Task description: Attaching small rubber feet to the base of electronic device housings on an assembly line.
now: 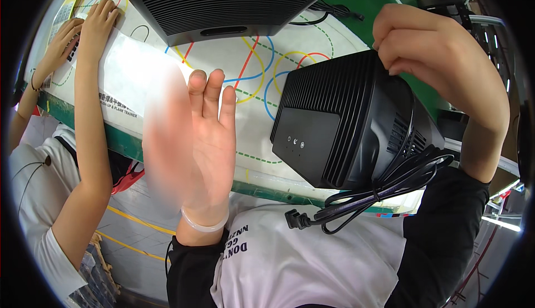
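My left hand (213,135) is raised over the front of the table, palm up and fingers stretched out, with a pale bracelet (205,227) at the wrist. A blurred patch covers its thumb side. Right of it stands a black boxy appliance (312,124) with a ribbed top, small panel symbols and side vents. Its bundled black power cord (384,182) hangs toward my chest, plug loose. My right hand (421,43) is at the appliance's far right corner, fingers curled together; whatever they may grip is hidden.
Another large black ribbed appliance (223,7) stands at the back, with a black cable (334,10) beside it. A white printed sheet (120,79) lies at the left. There, another person's hands (100,24) rest near the table's far edge. The table (259,166) has coloured line markings.
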Motion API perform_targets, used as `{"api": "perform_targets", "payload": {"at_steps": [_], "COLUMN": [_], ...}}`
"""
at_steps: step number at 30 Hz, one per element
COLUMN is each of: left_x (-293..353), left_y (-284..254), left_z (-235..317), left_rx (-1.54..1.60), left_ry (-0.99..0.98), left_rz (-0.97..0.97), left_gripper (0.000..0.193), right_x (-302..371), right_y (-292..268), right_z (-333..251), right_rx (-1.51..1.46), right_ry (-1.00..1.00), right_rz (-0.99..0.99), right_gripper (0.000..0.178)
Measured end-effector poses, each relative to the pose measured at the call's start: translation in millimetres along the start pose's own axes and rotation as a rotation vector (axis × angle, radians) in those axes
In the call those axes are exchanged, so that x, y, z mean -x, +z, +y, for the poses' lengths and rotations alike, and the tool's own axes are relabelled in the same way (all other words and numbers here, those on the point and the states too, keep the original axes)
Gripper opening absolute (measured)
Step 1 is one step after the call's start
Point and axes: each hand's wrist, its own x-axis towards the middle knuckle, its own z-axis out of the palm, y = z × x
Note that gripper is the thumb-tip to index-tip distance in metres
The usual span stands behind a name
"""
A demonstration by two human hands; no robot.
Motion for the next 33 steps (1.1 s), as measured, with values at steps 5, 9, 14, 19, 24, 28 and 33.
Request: {"api": "perform_targets", "payload": {"at_steps": [5, 9, 14, 19, 24, 28, 33], "left_x": [6.1, 6.3, 3.0, 4.3, 0.9, 3.2, 12.8], "left_y": [5.2, 2.7, -1.5, -2.2, -9.0, -14.2, -33.2], "left_z": [-1.4, -0.5, -1.1, 3.4, 5.1, 6.7, 11.7], "left_rx": [0.019, 0.033, 0.066, 0.081, 0.104, 0.078, 0.034], "left_ry": [-0.010, -0.008, -0.014, -0.001, -0.018, -0.031, -0.044], "left_rz": [-0.007, 0.000, -0.007, 0.010, -0.044, -0.042, -0.040], "left_gripper": [0.036, 0.036, 0.035, 0.034, 0.030, 0.027, 0.025], "right_x": [0.4, -9.3, -16.6, -35.0, -49.1, -55.9, -40.5], "right_y": [-15.8, -16.8, -29.4, -35.5, -38.3, -22.7, 16.3], "right_z": [-7.0, 2.4, 17.2, 8.6, -2.1, 20.4, 57.6], "right_rx": [0.050, -0.078, -0.200, -0.233, -0.256, -0.448, -0.667], "right_ry": [-0.003, -0.028, -0.068, 0.079, 0.262, 0.193, 0.078], "right_rz": [-0.107, -0.133, -0.339, -0.489, -0.607, -0.577, -0.372], "right_gripper": [0.019, 0.024, 0.024, 0.021, 0.018, 0.019, 0.025]}}
